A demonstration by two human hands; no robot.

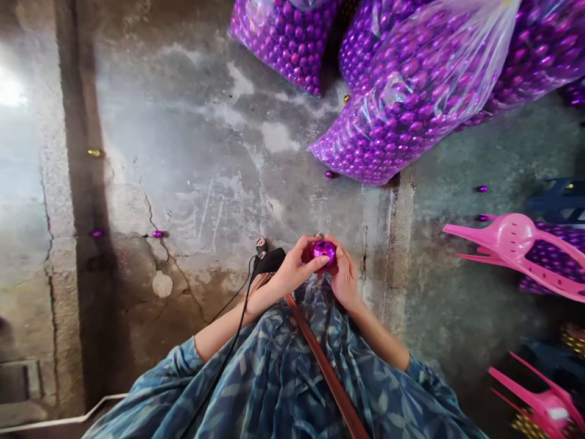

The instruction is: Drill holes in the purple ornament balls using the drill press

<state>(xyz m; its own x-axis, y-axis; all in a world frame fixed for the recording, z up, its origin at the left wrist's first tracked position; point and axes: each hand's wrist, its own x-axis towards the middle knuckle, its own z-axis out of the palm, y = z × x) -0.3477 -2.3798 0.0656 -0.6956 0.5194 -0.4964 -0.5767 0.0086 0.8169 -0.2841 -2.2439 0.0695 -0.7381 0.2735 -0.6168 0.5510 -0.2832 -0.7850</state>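
Note:
A shiny purple bauble (324, 252) is held between both of my hands in front of my body. My left hand (299, 263) grips it from the left, its thumb lying across the lower front. On the other side, my right hand (343, 273) curls its fingers around the ball's right edge. Both hands are closed on this one ball. Below them spreads a blue leaf-patterned garment (256, 378) with a brown strap (322, 366) across it.
Large clear bags of purple balls (402, 116) lie on the concrete floor (192, 152) ahead. Pink plastic chairs (512, 241) stand at the right. Loose balls, such as a purple one (158, 233), are scattered about. A black cable (244, 311) hangs by my left arm.

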